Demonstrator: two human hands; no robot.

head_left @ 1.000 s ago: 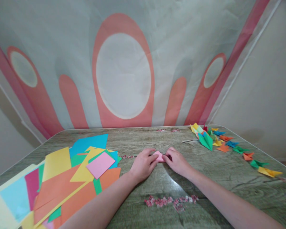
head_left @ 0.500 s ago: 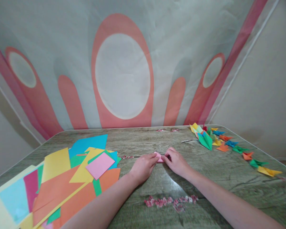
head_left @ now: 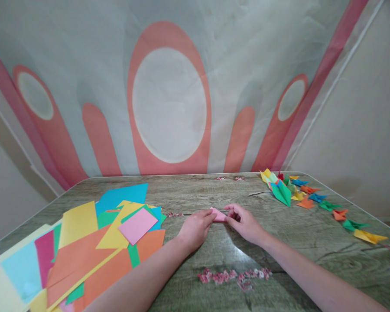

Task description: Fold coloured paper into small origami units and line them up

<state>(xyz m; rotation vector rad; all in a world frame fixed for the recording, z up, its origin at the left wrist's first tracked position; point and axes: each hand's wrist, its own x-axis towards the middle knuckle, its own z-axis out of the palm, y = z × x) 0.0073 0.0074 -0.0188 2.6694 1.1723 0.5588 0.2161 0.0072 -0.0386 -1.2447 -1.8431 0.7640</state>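
A small folded piece of pink paper (head_left: 218,215) lies on the wooden-patterned table between both hands. My left hand (head_left: 196,225) rests over its left end, fingers together and pressed on it. At the paper's right corner is my right hand (head_left: 242,221), with the thumb and a curled finger pinching the tip. Its index finger is lifted a little above them. Parts of the paper's left end are hidden under the left fingers.
To the left spreads a pile of coloured paper sheets (head_left: 81,260), with a pink square (head_left: 138,226) on top. Several small folded paper figures (head_left: 329,205) line the right side, near a green paper plane (head_left: 281,193). A printed backdrop (head_left: 169,104) hangs behind the table.
My right hand has shifted slightly right and its index finger has parted from the thumb, showing more of the pink paper. My left hand stays on the paper.
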